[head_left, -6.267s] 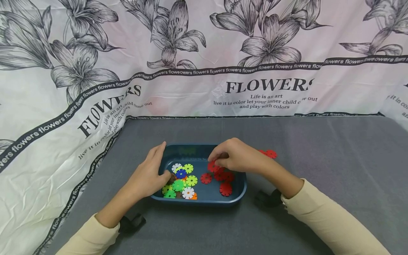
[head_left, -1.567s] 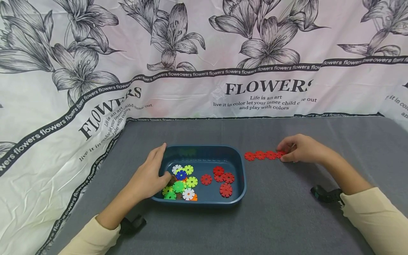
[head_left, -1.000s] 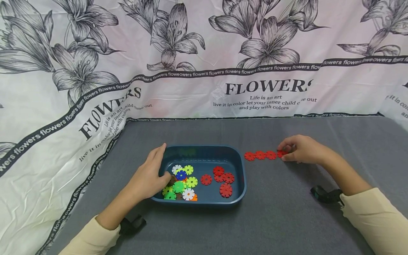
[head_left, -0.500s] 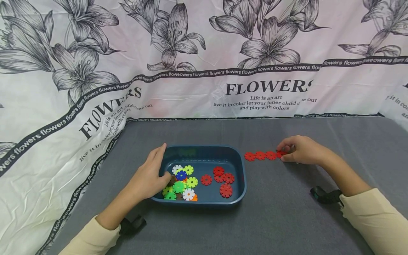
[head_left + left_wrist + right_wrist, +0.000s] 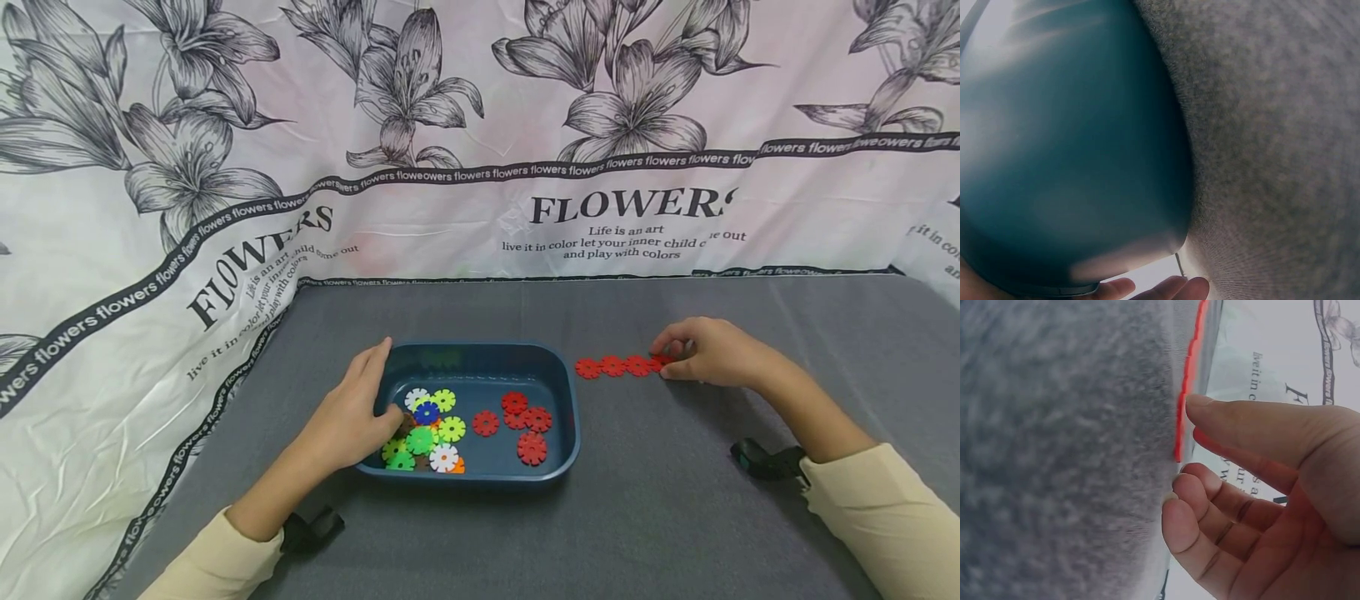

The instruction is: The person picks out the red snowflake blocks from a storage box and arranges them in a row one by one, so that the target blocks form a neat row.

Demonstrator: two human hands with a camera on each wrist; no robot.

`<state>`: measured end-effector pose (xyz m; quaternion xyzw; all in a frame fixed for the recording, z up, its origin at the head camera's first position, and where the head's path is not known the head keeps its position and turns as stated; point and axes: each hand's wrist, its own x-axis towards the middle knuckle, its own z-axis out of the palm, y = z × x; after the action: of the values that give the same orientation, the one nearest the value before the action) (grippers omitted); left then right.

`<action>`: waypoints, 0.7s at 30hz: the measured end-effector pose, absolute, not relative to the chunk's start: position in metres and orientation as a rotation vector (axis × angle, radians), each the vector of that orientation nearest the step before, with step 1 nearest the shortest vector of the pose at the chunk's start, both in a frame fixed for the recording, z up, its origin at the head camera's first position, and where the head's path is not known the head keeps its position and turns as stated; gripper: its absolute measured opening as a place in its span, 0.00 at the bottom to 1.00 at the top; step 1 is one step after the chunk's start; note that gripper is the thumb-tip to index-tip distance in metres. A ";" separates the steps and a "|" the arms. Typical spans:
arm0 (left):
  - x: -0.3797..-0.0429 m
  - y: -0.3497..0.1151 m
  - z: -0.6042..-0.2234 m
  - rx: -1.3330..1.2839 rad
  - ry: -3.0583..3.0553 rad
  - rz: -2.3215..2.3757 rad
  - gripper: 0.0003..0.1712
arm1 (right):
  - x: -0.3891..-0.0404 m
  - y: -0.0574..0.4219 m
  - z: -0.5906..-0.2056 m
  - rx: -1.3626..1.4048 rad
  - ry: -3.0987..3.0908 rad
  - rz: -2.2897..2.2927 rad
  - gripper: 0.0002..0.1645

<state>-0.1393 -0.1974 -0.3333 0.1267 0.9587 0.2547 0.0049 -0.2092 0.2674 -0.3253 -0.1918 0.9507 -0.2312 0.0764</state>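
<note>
My left hand (image 5: 347, 417) grips the left wall of a dark blue plastic tray (image 5: 480, 477), thumb inside and fingers along the outside. The left wrist view shows the tray's outer wall (image 5: 1079, 144) close up, with fingertips past its lower edge. On the grey cloth to the right of the tray lies a row of several red notched flower discs (image 5: 612, 365), edges overlapping or touching. My right hand (image 5: 712, 352) pinches the disc at the row's right end, partly hiding it. In the right wrist view the row (image 5: 1189, 369) appears edge-on as a thin red strip beside the thumb.
Inside the tray, several loose red discs (image 5: 532, 448) lie on the right. A mixed pile of green, white, blue, brown and orange discs (image 5: 421, 438) sits on the left. Behind the grey tabletop (image 5: 637, 517) hangs a white flower-printed sheet (image 5: 450, 217).
The right hand has moved from over the red discs in the tray to the right end of the row. Over the last second it barely shifts. The left hand stays on the tray.
</note>
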 end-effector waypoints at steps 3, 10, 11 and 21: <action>-0.139 -0.197 -0.333 0.392 3.001 0.795 0.51 | -0.208 0.267 -0.322 -0.588 2.867 -0.684 0.17; -0.140 -0.198 -0.333 0.391 3.003 0.791 0.51 | -0.201 0.258 -0.311 -0.655 2.899 -0.673 0.18; -0.140 -0.198 -0.333 0.392 3.003 0.790 0.51 | -0.200 0.255 -0.310 -0.672 2.897 -0.669 0.18; -0.140 -0.198 -0.332 0.409 2.977 0.800 0.51 | -0.183 0.213 -0.285 -0.941 2.947 -0.609 0.15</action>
<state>-0.1401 -0.1981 -0.3321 0.1316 0.9572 0.2572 0.0161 -0.1828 0.2134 -0.2849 -0.2985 0.9346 -0.1932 -0.0058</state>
